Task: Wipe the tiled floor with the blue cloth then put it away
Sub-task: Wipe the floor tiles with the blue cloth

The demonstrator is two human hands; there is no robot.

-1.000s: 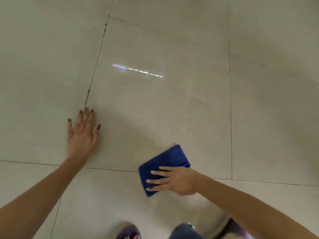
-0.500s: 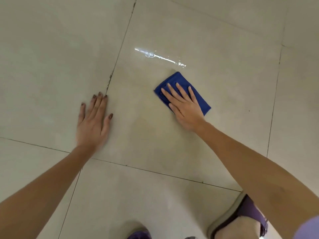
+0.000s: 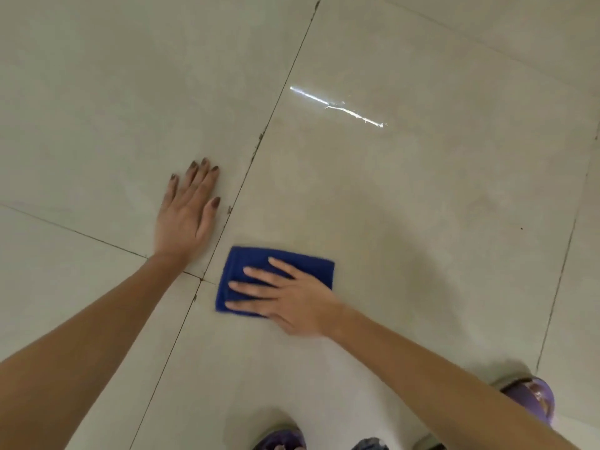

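Note:
A folded blue cloth (image 3: 246,264) lies flat on the beige tiled floor (image 3: 406,206), just right of a grout crossing. My right hand (image 3: 292,297) presses on the cloth with straight, spread fingers pointing left, and covers its right half. My left hand (image 3: 186,212) rests flat on the neighbouring tile to the upper left, fingers straight, palm down, apart from the cloth. A dark grout line (image 3: 246,170) runs between the two hands.
A bright streak of reflected light (image 3: 337,107) shines on the tile beyond the cloth. My feet in purple sandals show at the bottom edge (image 3: 279,438) and at the lower right (image 3: 532,401). Bare tiles stretch out on all sides.
My right hand has swept the cloth from near the light streak back toward me and to the left, ending beside the grout crossing. The left hand has stayed planted on the floor.

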